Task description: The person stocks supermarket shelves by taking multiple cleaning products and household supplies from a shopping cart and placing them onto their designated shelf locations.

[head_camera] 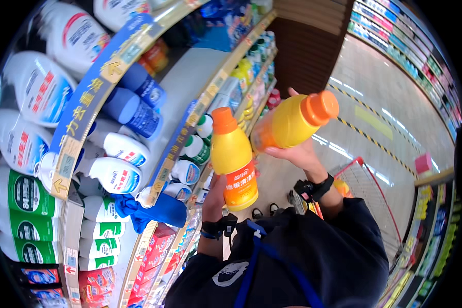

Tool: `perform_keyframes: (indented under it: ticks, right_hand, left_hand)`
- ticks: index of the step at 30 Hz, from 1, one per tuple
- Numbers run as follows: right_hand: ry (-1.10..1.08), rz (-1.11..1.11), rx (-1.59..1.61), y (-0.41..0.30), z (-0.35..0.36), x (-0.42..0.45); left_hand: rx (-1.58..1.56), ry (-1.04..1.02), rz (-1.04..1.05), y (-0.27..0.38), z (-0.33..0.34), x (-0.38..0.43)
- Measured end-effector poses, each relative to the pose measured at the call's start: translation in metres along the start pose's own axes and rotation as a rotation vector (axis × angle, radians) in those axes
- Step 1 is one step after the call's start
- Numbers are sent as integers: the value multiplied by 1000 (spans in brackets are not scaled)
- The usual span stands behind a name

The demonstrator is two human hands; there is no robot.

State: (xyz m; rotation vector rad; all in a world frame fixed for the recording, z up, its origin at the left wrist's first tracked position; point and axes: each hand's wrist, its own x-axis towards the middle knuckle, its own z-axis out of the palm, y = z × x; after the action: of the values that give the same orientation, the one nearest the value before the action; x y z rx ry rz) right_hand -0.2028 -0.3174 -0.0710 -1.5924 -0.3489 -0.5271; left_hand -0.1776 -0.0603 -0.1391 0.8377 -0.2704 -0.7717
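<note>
My left hand (216, 196) is closed around the lower part of a yellow plastic bottle of floor cleaner (231, 154), which stands nearly upright with its orange cap on top. An orange label with writing wraps its lower half. In my right hand (298, 154) is a second yellow bottle with an orange cap (296, 121), tilted so that its cap points to the upper right. Fingers and shadow hide much of that bottle's label. The two bottles are held close together in front of the shelves. Both wrists wear black straps with small devices.
Store shelves (192, 77) with cleaning products rise at the left. A blue cloth (133, 210) and a dark blue bottle (167, 210) sit by a shelf edge. A shopping cart with a red rim (385, 208) is at the right. Striped tape (377, 144) crosses the floor.
</note>
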Motion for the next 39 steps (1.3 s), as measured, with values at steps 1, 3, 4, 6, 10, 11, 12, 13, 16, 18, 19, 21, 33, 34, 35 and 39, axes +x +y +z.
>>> perform_keyframes:
  ticks: [1,3,4,6,10,11,12,13,16,18,19,21,33,34,35,39]
  right_hand:
    - [49,-65,-35,-8,27,31]
    - [114,-149,-79,-10,44,81]
    - [30,-27,-98,-4,48,110]
    - [-92,93,-104,21,67,168]
    - [137,-200,-211,103,105,255]
    - [156,-231,-213,121,116,277]
    - [142,-245,-188,140,126,304]
    - [97,-227,-220,163,134,332]
    - [159,-136,-460,243,147,422]
    - [128,94,-478,247,189,433]
    - [159,98,-437,252,196,448]
    - [198,86,-611,266,200,481]
    - [-180,27,-225,259,239,465]
    - [-5,71,-254,284,232,499]
    - [106,106,-332,281,248,495]
    - [589,68,-480,298,259,520]
  left_hand:
    - [-7,56,-22,7,-7,-3]
    - [133,0,307,29,7,-7]
    - [161,9,447,44,26,-14]
    - [350,114,574,57,20,-14]
    - [675,269,738,76,3,-3]
    - [735,338,752,79,4,1]
    - [706,395,771,81,7,6]
    - [723,410,782,82,4,15]
    - [819,349,815,101,9,62]
    - [846,441,814,108,10,80]
    - [836,475,847,114,14,98]
    - [863,409,853,127,15,138]
    - [635,748,709,162,13,196]
    - [633,668,695,172,27,218]
    - [623,671,688,175,29,213]
    - [611,655,729,183,45,223]
